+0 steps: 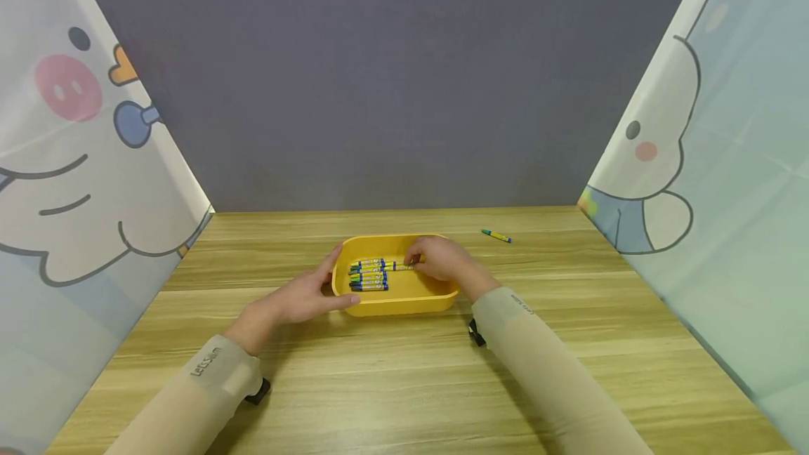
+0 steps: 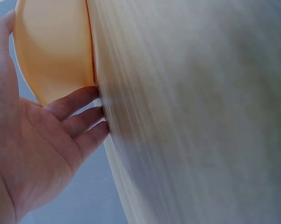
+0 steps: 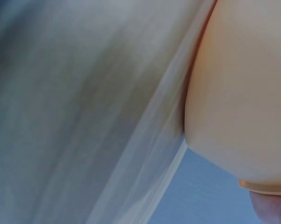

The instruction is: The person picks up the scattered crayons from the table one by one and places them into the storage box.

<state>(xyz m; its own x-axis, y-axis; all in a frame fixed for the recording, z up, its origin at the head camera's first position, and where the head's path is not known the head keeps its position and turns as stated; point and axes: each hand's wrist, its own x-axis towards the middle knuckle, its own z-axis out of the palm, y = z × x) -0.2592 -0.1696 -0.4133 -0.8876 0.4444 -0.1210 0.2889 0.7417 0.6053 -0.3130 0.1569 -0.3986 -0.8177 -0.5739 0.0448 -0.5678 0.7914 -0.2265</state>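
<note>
A yellow plastic tray (image 1: 398,307) with raised walls stands on the table. Its left end lies in the grip of my left hand (image 1: 307,295), thumb along the front rim and fingers against the outer side. The left wrist view shows those fingers touching the tray wall (image 2: 56,51). Inside, my right hand (image 1: 442,258) reaches down and pinches a yellow-and-blue crayon (image 1: 398,267) lying level. Left of it, several crayons (image 1: 369,277) with green and dark tips lie in a stacked column. In the right wrist view the tray wall (image 3: 243,102) hides most of that hand.
One green-tipped crayon (image 1: 496,236) lies on the wooden table (image 1: 379,378), behind and to the right of the tray. A dark grey panel (image 1: 392,83) closes off the back. Cartoon-printed curtains (image 1: 88,209) hang along both sides.
</note>
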